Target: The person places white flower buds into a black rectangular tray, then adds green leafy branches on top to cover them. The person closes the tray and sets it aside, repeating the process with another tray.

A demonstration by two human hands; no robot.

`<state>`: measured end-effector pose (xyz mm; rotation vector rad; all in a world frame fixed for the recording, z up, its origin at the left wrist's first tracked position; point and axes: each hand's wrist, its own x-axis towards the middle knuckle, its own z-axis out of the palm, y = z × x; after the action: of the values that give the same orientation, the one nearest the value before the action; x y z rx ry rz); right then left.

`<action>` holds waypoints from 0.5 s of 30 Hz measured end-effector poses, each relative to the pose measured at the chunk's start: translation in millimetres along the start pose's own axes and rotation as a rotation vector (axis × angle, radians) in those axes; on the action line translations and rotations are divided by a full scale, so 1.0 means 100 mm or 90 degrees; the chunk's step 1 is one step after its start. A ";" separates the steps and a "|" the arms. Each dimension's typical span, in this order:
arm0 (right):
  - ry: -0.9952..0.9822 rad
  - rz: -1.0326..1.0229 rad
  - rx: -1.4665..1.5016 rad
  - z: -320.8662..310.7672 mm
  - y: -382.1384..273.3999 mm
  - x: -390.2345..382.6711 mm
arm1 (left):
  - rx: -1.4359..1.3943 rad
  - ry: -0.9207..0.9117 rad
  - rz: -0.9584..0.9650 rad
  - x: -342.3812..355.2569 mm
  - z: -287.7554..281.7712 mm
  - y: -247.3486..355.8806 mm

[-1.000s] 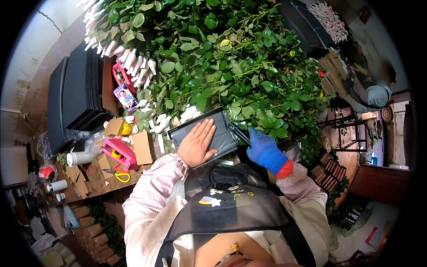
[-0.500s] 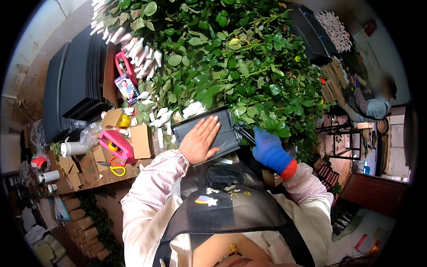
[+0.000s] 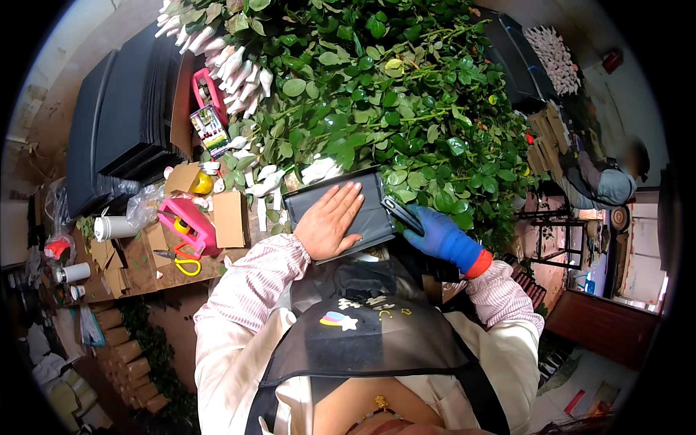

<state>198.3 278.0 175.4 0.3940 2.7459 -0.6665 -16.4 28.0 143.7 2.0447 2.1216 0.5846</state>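
Note:
My bare left hand (image 3: pixel 331 223) lies flat, fingers stretched, on a shallow dark-grey card tray (image 3: pixel 371 214) with raised edges. The tray rests in front of my apron. My right hand (image 3: pixel 444 238), in a blue knitted glove with a red cuff, is closed around a black stapler (image 3: pixel 401 212). The stapler's front end is at the tray's right edge. Whether its jaws touch the card I cannot tell. Just beyond the tray spreads a large heap of leafy green rose stems (image 3: pixel 384 109).
White-netted flower heads (image 3: pixel 235 76) lie at the heap's left. Stacked dark card sheets (image 3: pixel 138 101), a phone (image 3: pixel 209 132), a pink tape dispenser (image 3: pixel 190 226), scissors (image 3: pixel 181 261) and a white cup (image 3: pixel 114 228) are on the left. A person (image 3: pixel 612 177) sits at far right.
The whole view has shifted slightly. My right hand and the stapler have turned a little at the tray's edge; my left hand stays flat on it. The phone's picture has changed.

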 end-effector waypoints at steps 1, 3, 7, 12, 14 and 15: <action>-0.012 0.023 -0.013 0.08 0.03 0.01 | 0.001 -0.003 -0.003 -0.01 0.00 0.00; -0.030 0.068 -0.043 0.13 0.01 0.06 | 0.008 -0.004 -0.005 0.00 0.00 0.00; -0.066 0.093 -0.041 -0.01 -0.10 0.06 | 0.014 0.002 -0.003 0.00 -0.01 0.01; 0.081 0.044 -0.005 -0.48 -0.16 0.01 | -0.011 0.029 -0.028 -0.06 0.06 0.05; 0.096 0.052 0.026 -0.61 -0.47 -0.02 | -0.148 0.051 -0.076 -0.13 0.08 0.13; 0.105 0.057 0.045 -0.61 -0.69 -0.01 | -0.282 0.049 -0.121 -0.18 0.04 0.23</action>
<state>164.2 248.2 255.1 0.6106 2.8441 -0.7397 7.7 11.3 145.6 1.5877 1.9716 1.0087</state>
